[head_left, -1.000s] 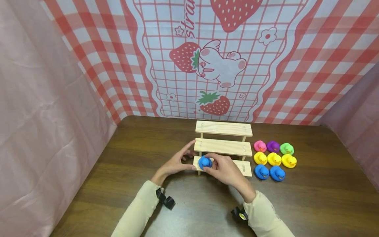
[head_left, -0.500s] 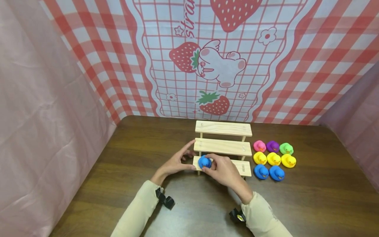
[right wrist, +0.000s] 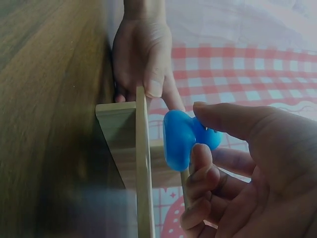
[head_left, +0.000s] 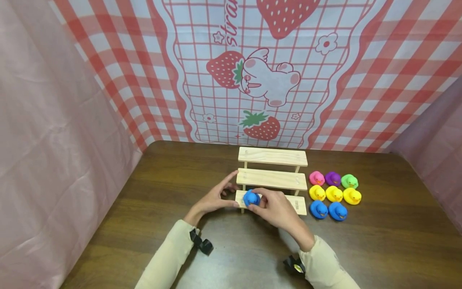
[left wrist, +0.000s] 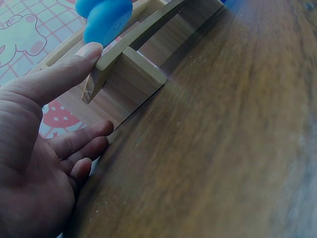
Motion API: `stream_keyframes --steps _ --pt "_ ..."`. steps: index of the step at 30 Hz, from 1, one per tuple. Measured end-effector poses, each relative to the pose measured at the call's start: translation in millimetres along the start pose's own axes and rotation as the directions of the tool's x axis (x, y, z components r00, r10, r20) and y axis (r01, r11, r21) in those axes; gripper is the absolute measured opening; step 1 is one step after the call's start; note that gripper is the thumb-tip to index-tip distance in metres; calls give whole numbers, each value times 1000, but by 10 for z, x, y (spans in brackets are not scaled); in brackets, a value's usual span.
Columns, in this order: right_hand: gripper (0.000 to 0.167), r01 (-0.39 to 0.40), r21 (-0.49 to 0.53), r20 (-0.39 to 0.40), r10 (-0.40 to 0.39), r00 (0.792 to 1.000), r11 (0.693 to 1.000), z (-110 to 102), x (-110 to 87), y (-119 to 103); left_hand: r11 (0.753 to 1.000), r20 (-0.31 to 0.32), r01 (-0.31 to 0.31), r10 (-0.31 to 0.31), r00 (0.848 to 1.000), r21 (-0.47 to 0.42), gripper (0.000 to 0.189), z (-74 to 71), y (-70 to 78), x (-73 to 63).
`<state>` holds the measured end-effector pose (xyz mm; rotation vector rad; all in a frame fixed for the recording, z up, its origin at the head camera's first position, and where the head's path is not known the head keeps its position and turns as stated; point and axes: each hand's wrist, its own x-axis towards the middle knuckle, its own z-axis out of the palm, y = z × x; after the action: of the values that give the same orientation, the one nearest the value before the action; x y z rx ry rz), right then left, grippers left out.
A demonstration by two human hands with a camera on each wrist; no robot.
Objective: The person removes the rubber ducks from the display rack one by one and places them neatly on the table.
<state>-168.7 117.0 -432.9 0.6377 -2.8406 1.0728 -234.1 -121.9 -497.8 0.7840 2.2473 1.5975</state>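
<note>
My right hand (head_left: 276,206) pinches a blue rubber duck (head_left: 250,198) between thumb and fingers over the left part of the lowest step of a three-tier wooden stand (head_left: 271,179). In the right wrist view, a narrow gap shows between the duck's base (right wrist: 177,141) and the step's plank (right wrist: 142,168). At the stand's left end is my left hand (head_left: 214,197), its thumb on the lowest step's corner and its straight index finger reaching the middle step. Its other fingers (left wrist: 81,139) bend loosely beside the stand's side panel (left wrist: 126,91).
Right of the stand, on the brown table (head_left: 162,172), several ducks sit in rows: pink (head_left: 317,178), purple (head_left: 333,178) and green (head_left: 349,181) at the back, yellow ducks (head_left: 334,194) in the middle, two blue ducks (head_left: 338,211) in front. A strawberry-print cloth (head_left: 252,80) hangs behind.
My right hand and the blue duck have shifted very slightly right since half a second ago. My left hand stays at the stand's end.
</note>
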Motion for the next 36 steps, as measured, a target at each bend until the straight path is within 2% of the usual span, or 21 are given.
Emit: stream_keyframes --steps 16,26,36 --pt "35 7 -28 -44 -9 999 1000 -265 -178 97 1000 -5 -14 14 1000 6 102 9 7 3" --pt "35 -26 -68 -81 21 997 997 -407 -280 178 1000 -1 -15 15 1000 11 103 4 1 3" --pt "39 -65 -33 -84 62 995 997 -580 -382 268 1000 -7 -20 20 1000 9 104 5 1 -1"
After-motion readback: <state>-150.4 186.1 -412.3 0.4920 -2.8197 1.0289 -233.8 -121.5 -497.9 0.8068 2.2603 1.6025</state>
